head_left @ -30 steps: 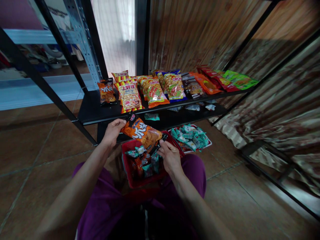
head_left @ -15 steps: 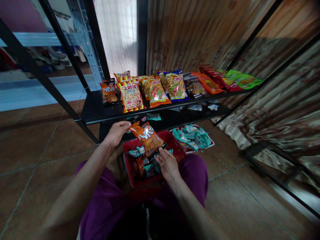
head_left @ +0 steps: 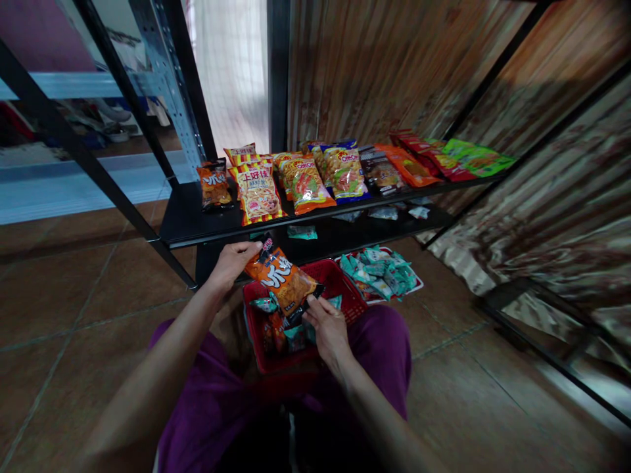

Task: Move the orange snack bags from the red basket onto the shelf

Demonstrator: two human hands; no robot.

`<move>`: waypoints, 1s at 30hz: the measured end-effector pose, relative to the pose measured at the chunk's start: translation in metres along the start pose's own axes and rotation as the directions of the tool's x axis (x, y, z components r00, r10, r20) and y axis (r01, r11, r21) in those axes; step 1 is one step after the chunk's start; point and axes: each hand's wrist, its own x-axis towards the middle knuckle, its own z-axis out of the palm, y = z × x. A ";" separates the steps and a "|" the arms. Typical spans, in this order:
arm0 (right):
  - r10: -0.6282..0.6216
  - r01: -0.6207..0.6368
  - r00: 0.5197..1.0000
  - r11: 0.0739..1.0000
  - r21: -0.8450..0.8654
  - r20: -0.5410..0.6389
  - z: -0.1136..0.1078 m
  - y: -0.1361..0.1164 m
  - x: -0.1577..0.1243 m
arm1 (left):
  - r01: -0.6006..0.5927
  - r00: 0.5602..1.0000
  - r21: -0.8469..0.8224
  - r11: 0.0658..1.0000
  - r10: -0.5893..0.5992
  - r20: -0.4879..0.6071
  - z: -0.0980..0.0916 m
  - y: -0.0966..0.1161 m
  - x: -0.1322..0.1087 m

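Observation:
An orange and black snack bag (head_left: 284,279) is stretched between my two hands, its printed front facing up. My left hand (head_left: 235,261) pinches its black upper end, and my right hand (head_left: 327,323) pinches the lower right corner. Beneath the bag is a red basket (head_left: 357,289) between my knees, holding orange packets (head_left: 277,330) and teal packets (head_left: 296,338); the held bag hides part of its inside. On the shelf ahead, a similar orange and black bag (head_left: 215,185) leans at the left end, beside red-and-yellow striped snack bags (head_left: 259,190).
The black shelf (head_left: 197,220) also carries orange, blue, brown, red and green snack bags (head_left: 348,171) toward the right. A white-rimmed basket of teal packets (head_left: 379,270) sits on the tiled floor. A few small packets (head_left: 302,232) lie on the lower shelf.
Both hands have shifted slightly left with the snack bag, which is now tilted a little differently. Each hand keeps its hold. The shelf goods have not moved.

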 end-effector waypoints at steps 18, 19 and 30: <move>-0.033 0.034 0.999 0.999 -0.011 0.016 -0.004 0.003 0.001 | 0.117 0.992 -0.330 0.937 -0.126 -0.006 0.007 -0.011 -0.004; -0.029 0.029 0.999 0.999 -0.014 0.014 -0.004 0.003 0.000 | 0.116 0.992 -0.332 0.936 -0.127 -0.011 0.007 -0.011 -0.003; -0.027 0.033 0.997 0.997 -0.071 0.078 -0.004 0.006 0.001 | 0.155 0.987 -0.341 0.927 -0.157 0.021 0.006 -0.007 -0.001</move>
